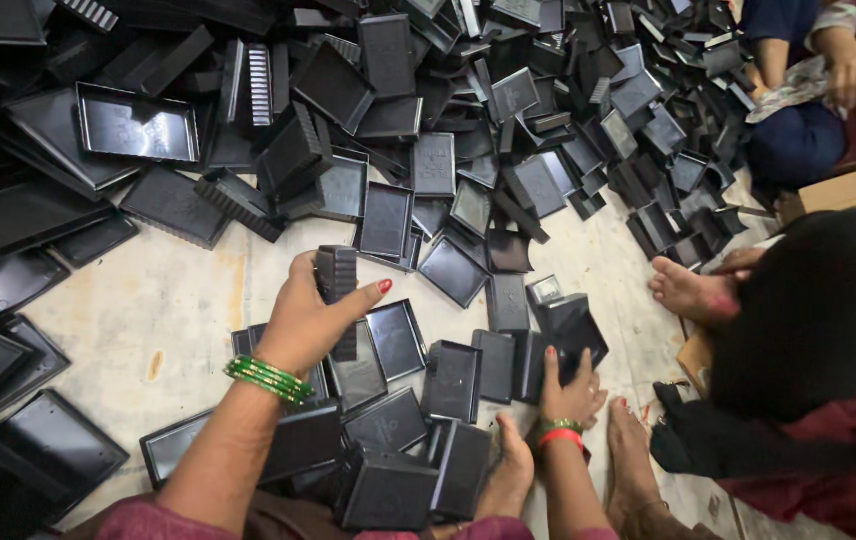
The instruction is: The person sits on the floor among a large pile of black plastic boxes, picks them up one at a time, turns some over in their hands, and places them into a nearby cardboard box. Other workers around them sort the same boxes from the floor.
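My left hand (306, 318) grips a stack of small black plastic trays (336, 278), held upright above the floor; green bangles ring that wrist. My right hand (570, 388) rests with fingers spread on a black tray (573, 330) lying on the floor, a red and green band on its wrist. Between my hands lie several loose black trays (396, 340), some face up, some face down. My bare feet (511, 472) show at the bottom edge.
A big heap of black plastic trays (428, 110) covers the floor ahead and to the left, with larger trays (136, 125) at far left. A person in dark clothes (818, 300) sits at right, a bare foot (688, 290) out. Another person's hand (848, 70) is at top right.
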Available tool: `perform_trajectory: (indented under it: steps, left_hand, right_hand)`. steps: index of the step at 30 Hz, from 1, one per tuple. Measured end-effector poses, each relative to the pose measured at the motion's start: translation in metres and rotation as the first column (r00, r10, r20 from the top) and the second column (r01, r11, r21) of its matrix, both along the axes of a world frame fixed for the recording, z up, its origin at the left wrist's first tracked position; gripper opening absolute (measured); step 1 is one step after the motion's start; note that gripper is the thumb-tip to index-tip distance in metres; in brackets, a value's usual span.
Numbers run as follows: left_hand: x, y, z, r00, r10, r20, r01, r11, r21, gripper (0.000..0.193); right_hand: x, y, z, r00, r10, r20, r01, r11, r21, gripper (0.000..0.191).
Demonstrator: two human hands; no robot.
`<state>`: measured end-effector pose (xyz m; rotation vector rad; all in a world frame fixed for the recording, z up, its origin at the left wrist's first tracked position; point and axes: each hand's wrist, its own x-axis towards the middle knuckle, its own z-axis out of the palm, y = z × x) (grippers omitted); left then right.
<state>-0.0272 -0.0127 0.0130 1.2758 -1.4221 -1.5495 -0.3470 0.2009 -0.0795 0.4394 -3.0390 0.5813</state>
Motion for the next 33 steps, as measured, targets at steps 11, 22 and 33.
perform_trajectory:
  steps: [11, 22, 33]
  left_hand:
    - [0.013, -0.018, 0.015, 0.971, -0.024, 0.237, 0.035, 0.998, -0.044, 0.097]
    - [0.015, -0.029, -0.002, 0.908, -0.113, 0.403, 0.150, 0.987, -0.061, 0.094]
    - [0.001, -0.012, -0.065, 0.754, -0.214, 0.622, 0.464, 0.842, -0.273, 0.101]
  right_hand:
    - [-0.009, -0.151, 0.008, 0.833, 0.549, -0.067, -0.552, 0.833, -0.029, 0.070]
    - [-0.015, -0.188, -0.004, 0.709, 0.672, -0.213, -0.704, 0.692, -0.160, 0.060]
    - [0.116, -0.120, 0.012, 0.506, 0.822, -0.262, -0.862, 0.468, -0.197, 0.040]
